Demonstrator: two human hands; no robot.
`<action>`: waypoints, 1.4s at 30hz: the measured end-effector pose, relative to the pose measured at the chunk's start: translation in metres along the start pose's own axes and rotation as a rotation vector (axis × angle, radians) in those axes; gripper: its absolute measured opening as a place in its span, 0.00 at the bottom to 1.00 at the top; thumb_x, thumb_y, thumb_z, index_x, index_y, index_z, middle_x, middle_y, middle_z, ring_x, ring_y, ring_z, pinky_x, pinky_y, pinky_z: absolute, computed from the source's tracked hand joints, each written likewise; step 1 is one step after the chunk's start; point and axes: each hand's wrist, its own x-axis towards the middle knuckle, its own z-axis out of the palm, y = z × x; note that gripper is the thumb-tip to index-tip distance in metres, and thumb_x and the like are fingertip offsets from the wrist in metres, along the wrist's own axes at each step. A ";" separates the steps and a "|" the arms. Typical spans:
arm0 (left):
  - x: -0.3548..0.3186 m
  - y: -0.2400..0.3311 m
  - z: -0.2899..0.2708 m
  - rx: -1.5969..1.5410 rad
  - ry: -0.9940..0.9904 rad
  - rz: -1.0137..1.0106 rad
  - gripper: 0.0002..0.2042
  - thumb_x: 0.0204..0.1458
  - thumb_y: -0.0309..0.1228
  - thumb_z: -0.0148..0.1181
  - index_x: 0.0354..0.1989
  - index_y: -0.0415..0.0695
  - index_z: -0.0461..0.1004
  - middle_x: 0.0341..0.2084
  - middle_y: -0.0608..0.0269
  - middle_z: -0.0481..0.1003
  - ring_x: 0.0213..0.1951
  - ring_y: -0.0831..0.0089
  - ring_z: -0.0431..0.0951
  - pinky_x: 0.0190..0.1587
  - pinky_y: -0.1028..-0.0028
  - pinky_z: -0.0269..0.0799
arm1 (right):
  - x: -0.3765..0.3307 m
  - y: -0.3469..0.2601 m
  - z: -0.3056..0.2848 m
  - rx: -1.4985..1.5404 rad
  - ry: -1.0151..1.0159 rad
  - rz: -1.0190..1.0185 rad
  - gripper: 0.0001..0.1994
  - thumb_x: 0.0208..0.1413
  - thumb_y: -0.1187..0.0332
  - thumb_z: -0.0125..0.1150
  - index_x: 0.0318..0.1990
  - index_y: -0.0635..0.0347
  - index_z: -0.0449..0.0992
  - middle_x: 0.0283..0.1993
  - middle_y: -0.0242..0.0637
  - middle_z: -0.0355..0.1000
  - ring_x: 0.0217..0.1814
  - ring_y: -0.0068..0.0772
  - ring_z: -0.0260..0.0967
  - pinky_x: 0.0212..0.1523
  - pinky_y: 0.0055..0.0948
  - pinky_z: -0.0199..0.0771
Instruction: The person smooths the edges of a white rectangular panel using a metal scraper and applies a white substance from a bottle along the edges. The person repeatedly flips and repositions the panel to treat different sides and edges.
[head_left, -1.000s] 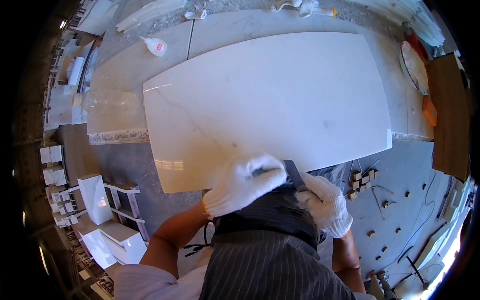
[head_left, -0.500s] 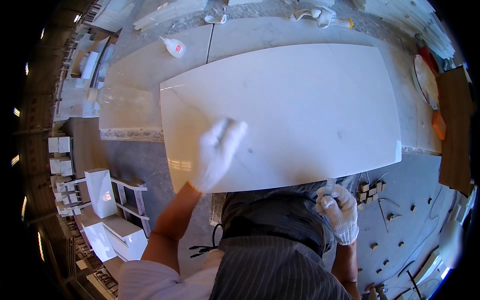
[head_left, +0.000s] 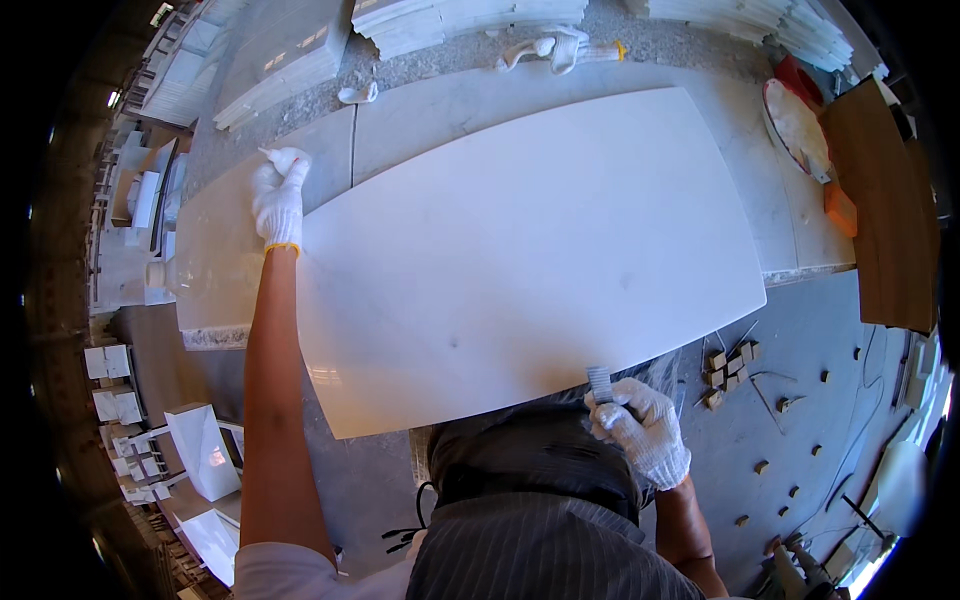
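Note:
A large polished white stone slab [head_left: 530, 240] with faint grey spots lies across the bench in front of me. My left hand [head_left: 276, 208], in a white knit glove, reaches past the slab's left end with its fingers closed around a small white squeeze bottle [head_left: 287, 157]. The bottle's nozzle points up and left; the fingers cover much of its body. At the slab's near edge, my right hand [head_left: 645, 425], gloved too, pinches a small flat grey piece with a ridged face [head_left: 599, 384]. I cannot make out exactly what kind of tool it is.
A transparent plastic bottle [head_left: 165, 275] lies at the bench's left. White gloves [head_left: 565, 50] rest behind the slab, before stacked white slabs [head_left: 470, 22]. To the right are a round dish of pale material [head_left: 797, 125], an orange block [head_left: 840, 208] and brown board [head_left: 880, 200]. Small blocks [head_left: 730, 370] dot the floor.
My left hand has moved from above the slab to the far left and closed on the squeeze bottle. My right hand still holds the ridged piece at the near edge. The view has shifted.

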 end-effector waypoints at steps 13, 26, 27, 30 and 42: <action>-0.165 0.198 0.121 -0.582 -0.678 0.410 0.07 0.52 0.23 0.65 0.40 0.43 0.78 0.40 0.68 0.78 0.44 0.79 0.75 0.51 0.75 0.70 | 0.007 -0.011 -0.029 -0.086 -0.053 -0.110 0.13 0.58 0.66 0.66 0.48 0.61 0.79 0.36 0.35 0.75 0.33 0.23 0.71 0.36 0.25 0.73; -0.351 0.356 0.281 -0.184 -0.851 1.187 0.17 0.47 0.38 0.69 0.43 0.46 0.78 0.34 0.56 0.80 0.39 0.59 0.79 0.46 0.62 0.73 | -0.041 0.024 -0.088 -0.092 0.272 -0.180 0.14 0.59 0.63 0.65 0.47 0.61 0.79 0.41 0.37 0.76 0.38 0.27 0.73 0.41 0.29 0.75; -0.354 0.359 0.283 -0.149 -0.879 1.153 0.18 0.46 0.40 0.69 0.43 0.46 0.78 0.35 0.55 0.79 0.40 0.58 0.78 0.46 0.61 0.72 | -0.043 0.024 -0.093 -0.081 0.279 -0.151 0.14 0.59 0.63 0.65 0.47 0.61 0.79 0.41 0.37 0.76 0.38 0.27 0.73 0.41 0.29 0.75; -0.356 0.359 0.286 -0.089 -0.918 1.099 0.19 0.46 0.43 0.70 0.44 0.47 0.78 0.37 0.54 0.79 0.41 0.56 0.77 0.47 0.60 0.71 | -0.042 0.021 -0.103 -0.033 0.292 -0.112 0.14 0.59 0.63 0.64 0.47 0.61 0.79 0.40 0.37 0.76 0.38 0.26 0.73 0.41 0.29 0.74; -0.311 0.288 0.218 -0.279 -0.557 1.368 0.32 0.47 0.43 0.69 0.59 0.43 0.67 0.54 0.53 0.72 0.55 0.50 0.70 0.58 0.54 0.63 | -0.057 0.049 -0.103 0.457 0.288 -0.076 0.14 0.62 0.63 0.62 0.48 0.64 0.76 0.40 0.35 0.76 0.40 0.23 0.74 0.43 0.26 0.77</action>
